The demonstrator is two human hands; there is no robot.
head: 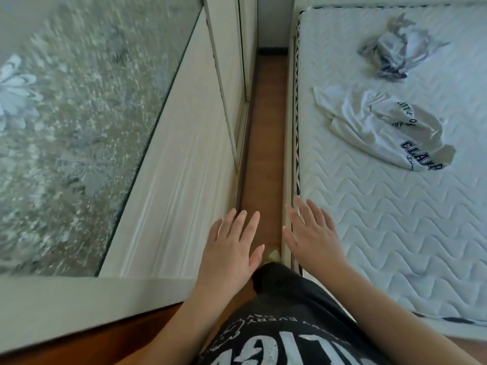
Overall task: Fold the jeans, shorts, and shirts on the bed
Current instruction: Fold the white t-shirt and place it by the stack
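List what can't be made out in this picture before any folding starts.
- Head view: the white shirt is crumpled, so its print reads only in fragments.
- The grey bundle is too bunched up to identify as a garment type.
- The bed is cut off by the right edge; jeans or shorts may lie out of view.
- The patterned panel on the left is motion-blurred.

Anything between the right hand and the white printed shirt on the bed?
Nothing visible. The right hand is open and empty over the near edge of the mattress. Only bare quilted mattress lies between it and the white printed shirt. The crumpled grey garment lies beyond the shirt, off that path.
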